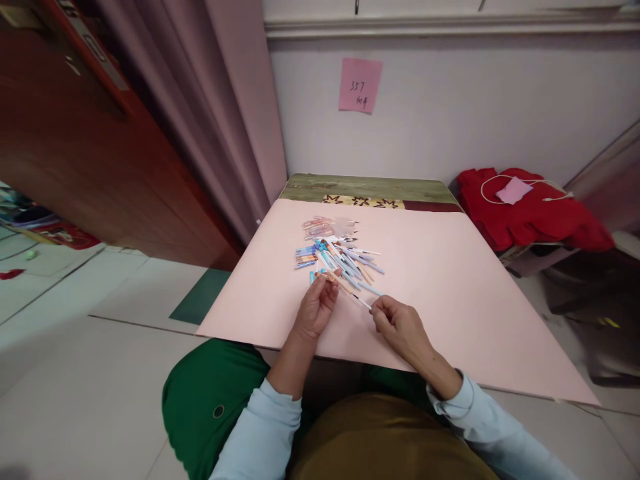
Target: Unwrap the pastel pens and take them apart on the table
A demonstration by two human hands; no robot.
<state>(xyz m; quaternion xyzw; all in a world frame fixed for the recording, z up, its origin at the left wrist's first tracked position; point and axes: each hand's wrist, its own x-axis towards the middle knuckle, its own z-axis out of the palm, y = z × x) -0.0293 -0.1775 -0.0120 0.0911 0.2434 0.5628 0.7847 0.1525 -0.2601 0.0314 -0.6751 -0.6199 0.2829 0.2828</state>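
Pale pink sheet (450,300): under both hands, stretching well beyond them.
Left hand (319,305): thumb and fingers pinched on the peach part of a slim pen (362,303), hiding some of it.
Right hand (397,325): fingers curled, gripping its white end; the very tip is covered.
Slim pen: between the two hands, above the sheet; whether one piece or joined parts, I cannot tell.
Long axis: slanting from the left hand toward the right and nearer the body, white end pointing into the right hand.
Pen heap (350,263): just beyond the hands, many pieces overlapped.
Pinkish pieces (320,228): past the heap, outlines blurred.
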